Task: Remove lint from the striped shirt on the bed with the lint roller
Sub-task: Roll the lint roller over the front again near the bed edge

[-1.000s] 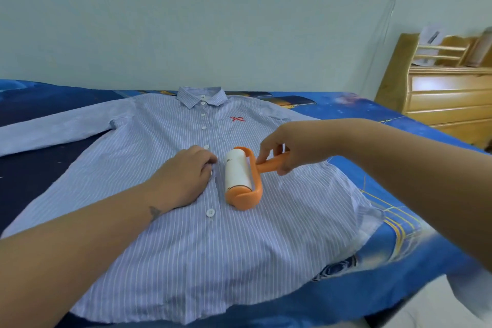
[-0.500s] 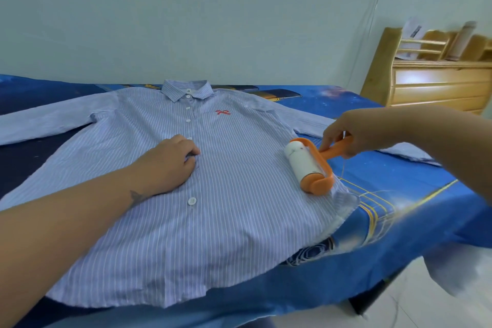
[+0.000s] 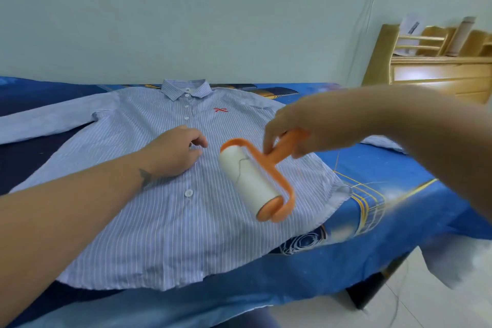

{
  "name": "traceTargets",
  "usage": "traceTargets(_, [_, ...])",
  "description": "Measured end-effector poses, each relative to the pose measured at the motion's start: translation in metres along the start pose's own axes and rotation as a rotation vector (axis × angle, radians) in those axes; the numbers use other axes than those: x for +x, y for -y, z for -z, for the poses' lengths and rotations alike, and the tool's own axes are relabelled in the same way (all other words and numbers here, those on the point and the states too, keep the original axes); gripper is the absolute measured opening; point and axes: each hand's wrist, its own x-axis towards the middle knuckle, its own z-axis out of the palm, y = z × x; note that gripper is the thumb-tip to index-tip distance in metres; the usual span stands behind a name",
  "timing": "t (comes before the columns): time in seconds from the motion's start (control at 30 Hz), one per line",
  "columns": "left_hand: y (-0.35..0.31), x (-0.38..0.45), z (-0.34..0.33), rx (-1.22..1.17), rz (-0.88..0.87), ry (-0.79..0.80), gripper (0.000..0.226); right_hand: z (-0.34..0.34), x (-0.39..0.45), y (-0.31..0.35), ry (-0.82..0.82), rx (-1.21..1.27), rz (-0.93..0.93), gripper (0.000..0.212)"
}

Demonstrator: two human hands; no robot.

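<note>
A light blue striped shirt (image 3: 165, 226) with white buttons and a small red bow mark lies front-up, spread flat on the bed (image 3: 399, 210). My left hand (image 3: 174, 150) rests palm-down on the shirt's chest beside the button placket. My right hand (image 3: 303, 128) grips the orange handle of the lint roller (image 3: 250, 181). The roller's white sticky drum sits over the shirt's right half, tilted, and looks slightly raised off the cloth. A thin thread clings to the drum.
The bed has a blue space-print sheet and its near edge drops to a pale tiled floor (image 3: 415, 309). A wooden headboard unit (image 3: 436, 72) with shelves stands at the far right. A plain wall (image 3: 213, 21) runs behind the bed.
The roller went from the shirt's middle out to its right edge, and now is back inward, closer to my left hand. My left hand stayed pressed on the shirt.
</note>
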Motion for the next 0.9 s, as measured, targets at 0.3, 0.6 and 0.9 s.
traceTargets(0.3, [-0.015, -0.012, -0.019, -0.331, 0.081, -0.224, 0.014, -0.036, 0.027, 0.027, -0.021, 0.195, 0.008, 0.033])
traceTargets(0.6, [-0.019, -0.022, -0.022, -0.037, -0.069, -0.107, 0.012, -0.043, 0.012, -0.013, 0.043, 0.250, -0.115, 0.039])
traceTargets(0.9, [-0.019, -0.023, -0.021, 0.012, -0.103, -0.089, 0.017, -0.049, -0.014, -0.050, 0.071, 0.252, -0.220, 0.041])
